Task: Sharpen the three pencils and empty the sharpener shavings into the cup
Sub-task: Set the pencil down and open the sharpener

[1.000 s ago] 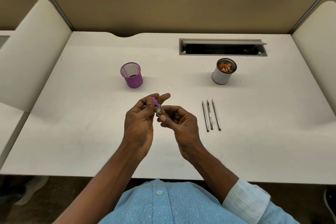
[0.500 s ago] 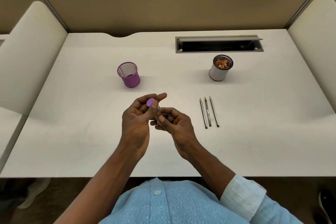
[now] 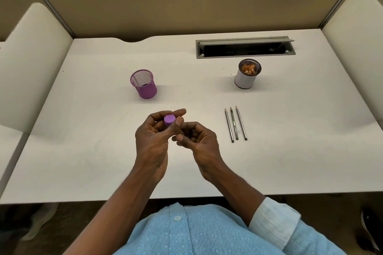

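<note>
Over the middle of the white desk (image 3: 87, 157), my left hand (image 3: 153, 143) pinches the purple end of a small sharpener (image 3: 170, 119) between thumb and fingers. My right hand (image 3: 199, 141) curls around the sharpener's other end, which is mostly hidden by the fingers. Three grey pencils (image 3: 235, 124) lie side by side on the desk to the right of my hands, tips pointing away from me. A white cup (image 3: 246, 78) with a dark mesh rim stands behind them and holds orange-brown shavings.
A purple mesh cup (image 3: 144, 85) stands at the back left of my hands. A grey cable slot (image 3: 244, 47) is cut into the desk's far side. Cream side panels and a tan back partition (image 3: 186, 4) enclose the desk.
The sharpener has turned in my hands, so its round purple end now faces up toward me. Both hands stayed together over the desk's middle.
</note>
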